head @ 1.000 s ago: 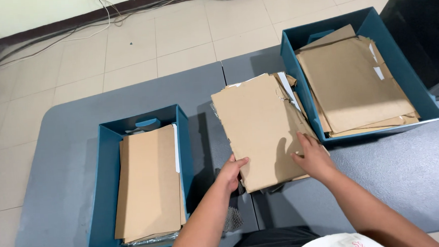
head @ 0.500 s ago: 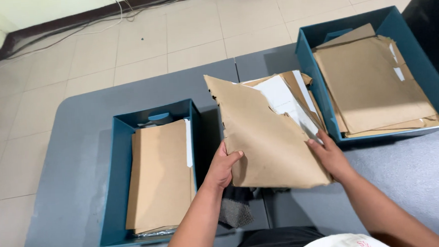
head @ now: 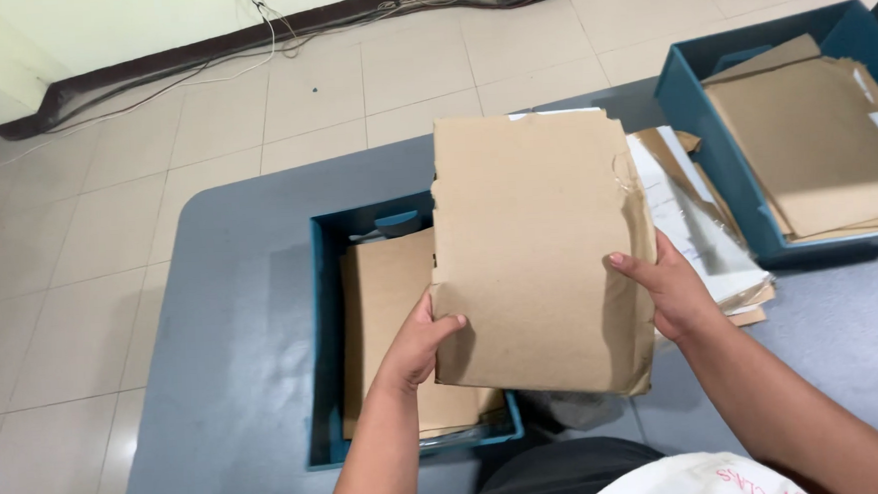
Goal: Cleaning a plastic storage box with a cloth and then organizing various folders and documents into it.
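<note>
Sheet in hand: a brown cardboard sheet point(head: 537, 252), torn along its left edge and ragged at the upper right corner, is held up off the grey table point(head: 233, 328), partly over the left bin and partly over the loose pile.

Left hand: the left hand point(head: 419, 343) grips the sheet's lower left edge, thumb curled over the front; the other fingers are behind the sheet and out of sight.

Right hand: the right hand point(head: 674, 290) clasps the right edge, thumb lying on the front face, the remaining fingers hidden behind the cardboard, so their spread cannot be told.

Left bin: a blue bin point(head: 331, 383) sits on the table below the sheet, holding a stack of brown cardboard pieces point(head: 387, 310); the raised sheet covers the bin's right side, and a dark mesh or plastic item at its near right corner is too obscured to identify.

Loose pile: a pile of white and brown sheets point(head: 704, 233) lies on the table just beside the right hand, its left part hidden by the held sheet.

Right bin: a second blue bin point(head: 714, 152) with flat brown cardboard point(head: 824, 147) inside is cut off by the right edge of the view.

Background: tiled floor point(head: 107, 224) and cables point(head: 278, 35) running along the wall base.
</note>
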